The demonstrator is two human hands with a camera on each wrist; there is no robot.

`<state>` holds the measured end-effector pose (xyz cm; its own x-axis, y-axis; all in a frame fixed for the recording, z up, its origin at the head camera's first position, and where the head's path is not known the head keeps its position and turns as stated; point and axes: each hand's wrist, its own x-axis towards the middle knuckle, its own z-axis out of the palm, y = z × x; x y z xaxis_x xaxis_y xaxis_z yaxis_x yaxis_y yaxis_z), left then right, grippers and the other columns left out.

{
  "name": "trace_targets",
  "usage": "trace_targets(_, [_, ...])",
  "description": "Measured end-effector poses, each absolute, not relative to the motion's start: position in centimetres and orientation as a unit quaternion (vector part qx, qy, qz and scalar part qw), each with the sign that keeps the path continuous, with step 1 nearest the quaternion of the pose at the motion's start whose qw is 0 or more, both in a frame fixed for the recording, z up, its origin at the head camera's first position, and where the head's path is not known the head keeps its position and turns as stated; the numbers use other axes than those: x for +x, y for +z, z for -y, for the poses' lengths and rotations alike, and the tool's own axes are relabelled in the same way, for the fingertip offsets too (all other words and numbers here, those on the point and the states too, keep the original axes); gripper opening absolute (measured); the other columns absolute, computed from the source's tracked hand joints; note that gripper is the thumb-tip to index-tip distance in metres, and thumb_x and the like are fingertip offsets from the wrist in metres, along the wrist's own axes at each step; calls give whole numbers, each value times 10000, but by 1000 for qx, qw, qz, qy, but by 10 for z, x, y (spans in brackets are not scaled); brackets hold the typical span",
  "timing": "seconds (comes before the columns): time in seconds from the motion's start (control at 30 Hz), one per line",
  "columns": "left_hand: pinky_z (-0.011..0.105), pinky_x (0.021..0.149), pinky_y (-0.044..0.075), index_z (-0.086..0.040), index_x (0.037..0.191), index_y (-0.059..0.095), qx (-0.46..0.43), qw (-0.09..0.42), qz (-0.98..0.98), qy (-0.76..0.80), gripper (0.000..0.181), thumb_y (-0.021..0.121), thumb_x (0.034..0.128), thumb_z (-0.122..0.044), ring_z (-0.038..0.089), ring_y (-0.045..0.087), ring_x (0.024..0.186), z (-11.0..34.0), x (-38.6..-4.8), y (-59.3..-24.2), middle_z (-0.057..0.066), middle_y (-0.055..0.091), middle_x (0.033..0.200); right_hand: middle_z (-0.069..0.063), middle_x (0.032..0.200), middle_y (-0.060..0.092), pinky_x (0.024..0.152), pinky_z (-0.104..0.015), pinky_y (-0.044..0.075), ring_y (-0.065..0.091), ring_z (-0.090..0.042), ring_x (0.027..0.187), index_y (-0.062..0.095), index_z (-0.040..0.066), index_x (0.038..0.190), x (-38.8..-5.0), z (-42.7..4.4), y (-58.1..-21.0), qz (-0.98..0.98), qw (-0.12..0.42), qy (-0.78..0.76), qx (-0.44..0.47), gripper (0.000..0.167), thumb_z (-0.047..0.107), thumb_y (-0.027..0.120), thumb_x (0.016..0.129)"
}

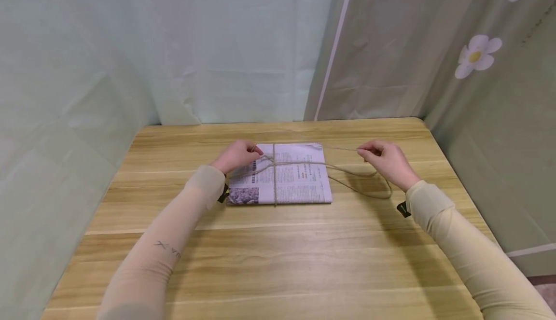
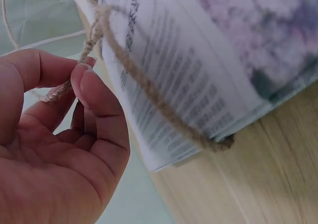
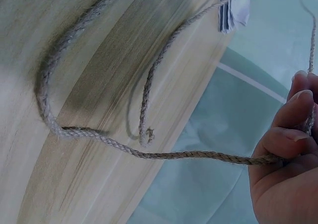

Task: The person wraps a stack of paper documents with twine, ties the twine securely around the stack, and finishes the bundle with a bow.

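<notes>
A folded newspaper bundle (image 1: 299, 182) lies flat on the table, crossed by brown jute rope (image 1: 275, 185) lengthwise and widthwise. At its upper left, my left hand (image 1: 238, 157) pinches a piece of the rope between thumb and fingers. The left wrist view shows this grip close to where the strands (image 2: 102, 23) cross or knot; which cannot be told. Right of the bundle, my right hand (image 1: 389, 162) pinches another stretch of rope above the table. In the right wrist view, one rope length (image 3: 198, 155) runs out of that hand, and a frayed loose end (image 3: 147, 137) shows nearby.
The wooden table (image 1: 278, 262) extends toward me in front of the bundle. Slack rope (image 1: 375, 196) loops on its right side. Pale curtains (image 1: 243, 45) hang behind and at both sides, the right one (image 1: 491, 132) bearing white flowers.
</notes>
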<state>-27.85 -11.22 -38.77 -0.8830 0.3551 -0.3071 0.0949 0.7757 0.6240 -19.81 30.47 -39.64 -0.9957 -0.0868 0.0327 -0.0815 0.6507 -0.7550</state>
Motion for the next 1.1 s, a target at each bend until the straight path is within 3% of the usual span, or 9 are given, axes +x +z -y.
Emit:
trace_targets(0.17, [439, 903, 475, -77, 1245, 722, 143, 211, -923, 290, 302, 532, 1042, -196, 256, 585, 1069, 108, -279, -393, 122, 654, 1307, -122, 1073, 706, 797, -400, 492, 612, -220, 926, 725, 95, 1200, -199, -304, -398, -908, 3, -416, -44, 374, 410, 613, 1032])
trace_targets(0.4, [439, 955, 504, -66, 1164, 753, 169, 183, -926, 284, 217, 649, 995, -155, 255, 636, 1085, 103, -282, -399, 98, 716, 1158, -133, 1091, 702, 796, -401, 493, 609, -222, 928, 721, 86, 1210, -199, -304, -398, -908, 5, -418, -40, 395, 420, 608, 1032])
trace_targets(0.77, [369, 797, 493, -82, 1066, 770, 194, 201, -931, 235, 163, 653, 1001, -174, 189, 583, 822, 90, -285, -394, 61, 724, 1014, -84, 1060, 702, 788, -399, 496, 609, -216, 920, 724, 116, 1200, -199, -304, -398, -906, 3, -420, -42, 397, 452, 600, 1028])
trace_targets(1.1, [375, 799, 483, -44, 1003, 734, 180, 189, -933, 248, 114, 675, 983, -140, 207, 561, 799, 80, -281, -396, 77, 686, 930, -140, 1085, 698, 785, -394, 497, 610, -218, 919, 719, 109, 1199, -199, -301, -401, -904, 7, -424, -48, 371, 421, 601, 1036])
